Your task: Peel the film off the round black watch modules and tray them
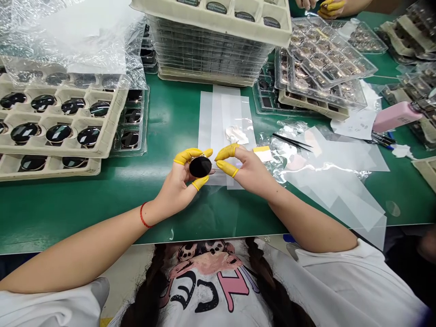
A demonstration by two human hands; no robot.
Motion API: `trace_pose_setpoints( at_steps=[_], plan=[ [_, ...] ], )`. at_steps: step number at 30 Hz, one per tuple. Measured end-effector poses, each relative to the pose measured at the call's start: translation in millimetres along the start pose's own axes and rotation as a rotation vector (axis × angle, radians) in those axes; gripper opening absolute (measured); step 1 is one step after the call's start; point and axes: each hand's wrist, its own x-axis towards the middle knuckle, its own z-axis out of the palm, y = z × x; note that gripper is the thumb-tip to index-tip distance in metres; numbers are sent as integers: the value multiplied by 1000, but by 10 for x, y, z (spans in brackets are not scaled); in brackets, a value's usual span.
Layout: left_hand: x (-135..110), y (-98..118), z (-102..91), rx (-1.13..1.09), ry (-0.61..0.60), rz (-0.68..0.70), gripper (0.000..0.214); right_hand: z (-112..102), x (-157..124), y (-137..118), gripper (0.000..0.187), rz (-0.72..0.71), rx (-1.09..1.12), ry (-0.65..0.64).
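My left hand (180,177), with yellow finger cots on several fingers, grips a round glossy black disc (200,167) by its edge. The disc has a thin metallic rim and its dark face is tilted up. Close to its right side is my right hand (250,170), also in yellow finger cots. Its thumb and forefinger are pinched nearly together, tips beside the disc; whether anything thin is between them I cannot make out. Below and behind the hands, translucent white sheets (205,113) lie on the green table (173,118), with a crumpled white scrap (237,135) on top.
Cream trays (73,127) of similar discs stand at left, under clear plastic wrap (132,27). A tall tray stack (211,50) stands at the back. To the right are clear trays (334,54), black tweezers (293,142) and a pink bottle (397,117). Another person's hand (332,7) is behind.
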Motion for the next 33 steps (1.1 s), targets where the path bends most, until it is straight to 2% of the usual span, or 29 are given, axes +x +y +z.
trace_pose_setpoints(
  at_steps=[6,9,12,14,21,33],
  plan=[
    [5,-7,8,1,-30,-17,47,42,-4,-33,9,27,75,-13],
    [5,-15,12,-22,-30,-16,48,-15,3,-40,9,43,146,24],
    [13,-1,10,-78,-35,-101,47,-112,12,-44,8,42,274,117],
    [25,16,6,-81,-51,-166,47,-143,2,-61,9,48,361,135],
    [53,30,2,-83,-122,-209,48,5,-87,-165,28,199,494,-66],
    [55,52,8,-62,-130,-210,50,70,-72,-138,27,209,521,-68]
  ],
)
